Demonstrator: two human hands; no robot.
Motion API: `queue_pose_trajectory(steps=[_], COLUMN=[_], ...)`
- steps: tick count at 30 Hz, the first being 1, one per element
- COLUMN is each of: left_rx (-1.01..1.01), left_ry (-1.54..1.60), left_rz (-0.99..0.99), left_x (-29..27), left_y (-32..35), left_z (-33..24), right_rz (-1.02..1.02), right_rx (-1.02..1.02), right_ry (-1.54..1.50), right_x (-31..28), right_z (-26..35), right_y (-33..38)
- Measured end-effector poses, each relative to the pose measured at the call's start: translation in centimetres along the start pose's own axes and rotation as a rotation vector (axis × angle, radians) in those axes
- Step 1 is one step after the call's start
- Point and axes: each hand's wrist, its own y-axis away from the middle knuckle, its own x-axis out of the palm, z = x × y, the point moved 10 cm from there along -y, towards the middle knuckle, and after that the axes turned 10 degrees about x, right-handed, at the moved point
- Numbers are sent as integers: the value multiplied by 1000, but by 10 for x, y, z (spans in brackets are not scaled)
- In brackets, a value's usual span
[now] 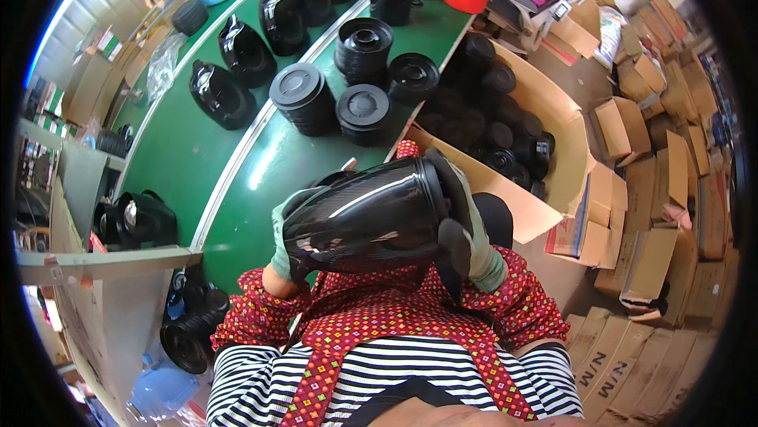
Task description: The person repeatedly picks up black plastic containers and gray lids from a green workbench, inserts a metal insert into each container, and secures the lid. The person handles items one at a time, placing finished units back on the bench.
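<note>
i hold a black kettle body (pixel 367 218) on its side in front of my chest, above the near edge of the green belt (pixel 181 159). its open end faces my right. my left hand (pixel 286 249), in a pale green glove, is wrapped around the closed end, fingers curled under and mostly hidden behind the shell. my right hand (pixel 474 234), gloved the same, closes around the rim of the open end and the dark handle part there, with fingers bent over the edge.

the shell looks like glossy moulded plastic: stiff, hollow and probably light, and slick enough that bare fingers would slide; the fabric gloves should help. the shine would likely show scuffs, so i judge the rim and the handle side the safest places to grip, with the other palm cupping the base rather than squeezing the thin wall.

further along the belt stand more kettle bodies (pixel 221 94) in a row and stacks of round black lids (pixel 304 97). to my right a cardboard box (pixel 553 111) holds many round black parts. more cardboard boxes (pixel 647 182) cover the floor.
</note>
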Motion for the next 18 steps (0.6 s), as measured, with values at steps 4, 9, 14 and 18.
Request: queue_pose_trajectory(steps=[4,9,14,18], left_rx=[209,666,178,36], left_ry=[-385,-606,-351,-302], left_rz=[-26,145,71,276], left_x=[-11,17,-11,8], left_y=[-19,-23,-21,0], left_z=[-36,-71,-8,37], right_rz=[17,70,239,53], right_rx=[208,484,490,-372], right_ry=[-385,-494,-221,361], right_x=[-13,-14,-40,-29], right_z=[-21,-49,-33,56], right_y=[0,6,9,18])
